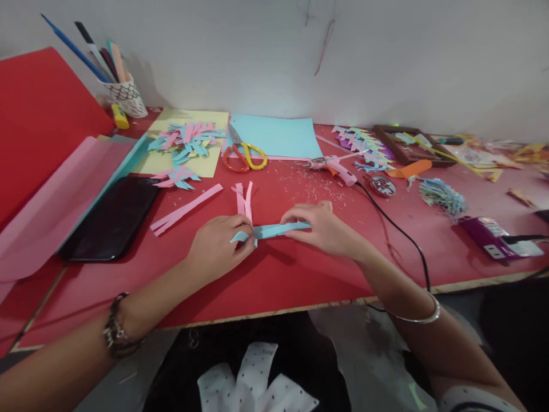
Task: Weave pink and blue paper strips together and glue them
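Note:
Between my two hands stretches a blue paper strip [274, 230], held a little above the red tabletop. My left hand [221, 243] pinches its left part, and a short folded end pokes out past the fingers. The right end sits between the thumb and fingers of my right hand [319, 228]. Just behind my left fingertips lie pink paper strips [244, 200], their lower ends hidden by the hand. Another pink strip [186, 210], split at one end, rests to the left.
Beyond my hands are scissors [244, 155], blue paper sheets [274, 136], a heap of folded strips [189, 140] and a pink glue gun [337, 167] with its black cord trailing right. A dark phone [114, 220] lies left; a purple power strip [486, 236] sits right.

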Action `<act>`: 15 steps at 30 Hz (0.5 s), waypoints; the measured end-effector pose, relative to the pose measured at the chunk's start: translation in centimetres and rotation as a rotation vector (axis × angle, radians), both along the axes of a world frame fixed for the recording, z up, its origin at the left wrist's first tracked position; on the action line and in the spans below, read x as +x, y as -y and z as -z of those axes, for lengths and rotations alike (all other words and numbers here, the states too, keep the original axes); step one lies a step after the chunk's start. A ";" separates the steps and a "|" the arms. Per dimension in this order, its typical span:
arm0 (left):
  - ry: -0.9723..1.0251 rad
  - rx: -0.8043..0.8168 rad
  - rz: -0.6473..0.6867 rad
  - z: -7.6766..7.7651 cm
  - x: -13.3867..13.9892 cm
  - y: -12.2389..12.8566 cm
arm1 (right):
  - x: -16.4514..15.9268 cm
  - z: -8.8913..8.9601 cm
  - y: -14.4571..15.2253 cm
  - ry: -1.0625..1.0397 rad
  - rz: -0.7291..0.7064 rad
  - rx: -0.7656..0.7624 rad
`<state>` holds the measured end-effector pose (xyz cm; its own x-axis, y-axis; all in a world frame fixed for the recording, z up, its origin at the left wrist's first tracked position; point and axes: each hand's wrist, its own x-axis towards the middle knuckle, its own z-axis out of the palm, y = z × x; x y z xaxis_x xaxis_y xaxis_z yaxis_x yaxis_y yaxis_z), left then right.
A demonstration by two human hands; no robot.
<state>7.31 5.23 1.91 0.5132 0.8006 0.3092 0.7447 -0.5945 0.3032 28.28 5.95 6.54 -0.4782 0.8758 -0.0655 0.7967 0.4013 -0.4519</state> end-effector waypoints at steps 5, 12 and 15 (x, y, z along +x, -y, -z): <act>0.021 0.005 0.013 0.1 0.0 -0.1 | 0.4 -0.3 -0.8 -0.060 0.011 -0.098; 0.013 0.016 0.019 0.1 0.0 -0.1 | 0.5 0.0 -1.6 -0.135 0.079 -0.186; -0.004 -0.015 0.001 0.2 0.0 -0.1 | 0.4 -0.1 -1.7 -0.138 0.028 -0.150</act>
<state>7.32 5.33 1.71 0.5156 0.8046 0.2947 0.7453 -0.5908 0.3089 28.72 7.65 6.68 -0.4670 0.8744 -0.1315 0.7331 0.2998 -0.6105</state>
